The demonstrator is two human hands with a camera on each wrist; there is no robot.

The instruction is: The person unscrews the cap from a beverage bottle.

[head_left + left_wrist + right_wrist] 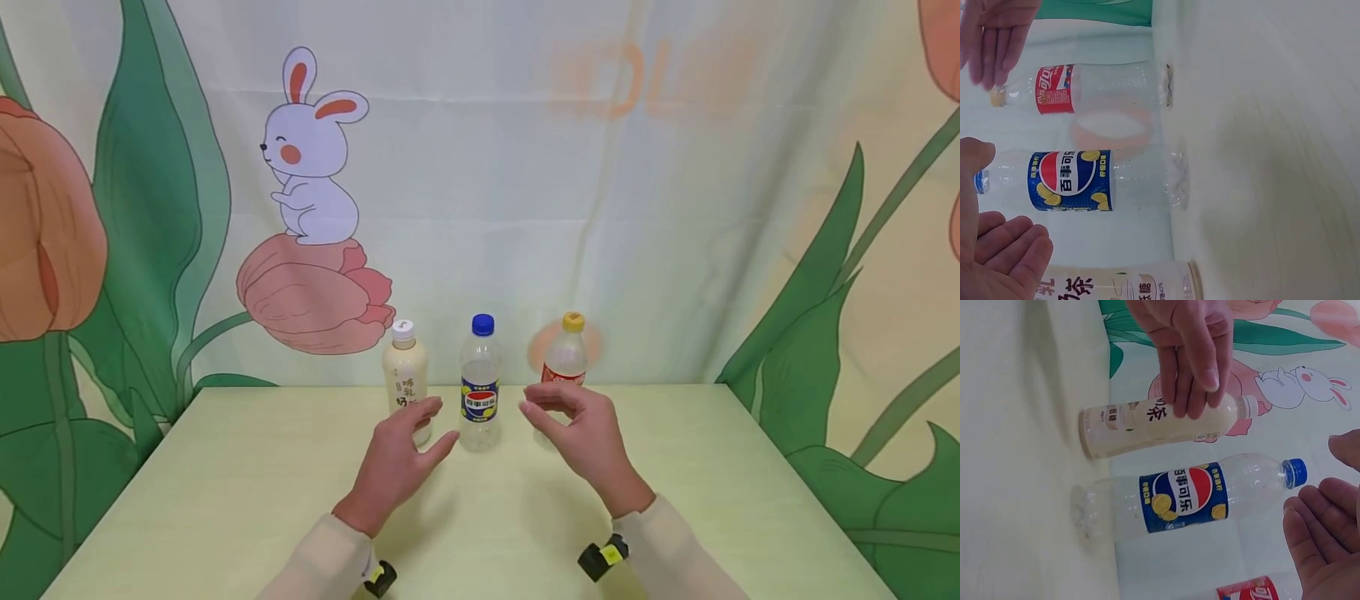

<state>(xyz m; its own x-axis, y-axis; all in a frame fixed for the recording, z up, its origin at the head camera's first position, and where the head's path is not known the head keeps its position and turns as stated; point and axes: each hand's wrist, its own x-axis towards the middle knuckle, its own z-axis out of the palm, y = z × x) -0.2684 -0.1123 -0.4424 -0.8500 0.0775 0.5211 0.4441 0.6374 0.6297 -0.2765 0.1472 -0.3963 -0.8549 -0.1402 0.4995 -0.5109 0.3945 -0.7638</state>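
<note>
Three bottles stand upright in a row on the table. On the left is a cream milk-tea bottle (405, 371) with a white cap. In the middle stands a clear Pepsi bottle (480, 400) with a blue cap and blue label. At the right is a clear cola bottle (564, 358) with a yellow cap and red label. My left hand (397, 462) hovers before the milk-tea bottle, thumb and fingers apart, holding nothing. My right hand (588, 433), fingers loosely bent and holding nothing, is in front of the cola bottle and hides its lower part.
The pale green table (247, 475) reaches back to a hanging cloth (465, 167) printed with a rabbit, tulips and leaves. Each wrist wears a small black camera (597, 560) on a strap, below light sleeves (322, 562).
</note>
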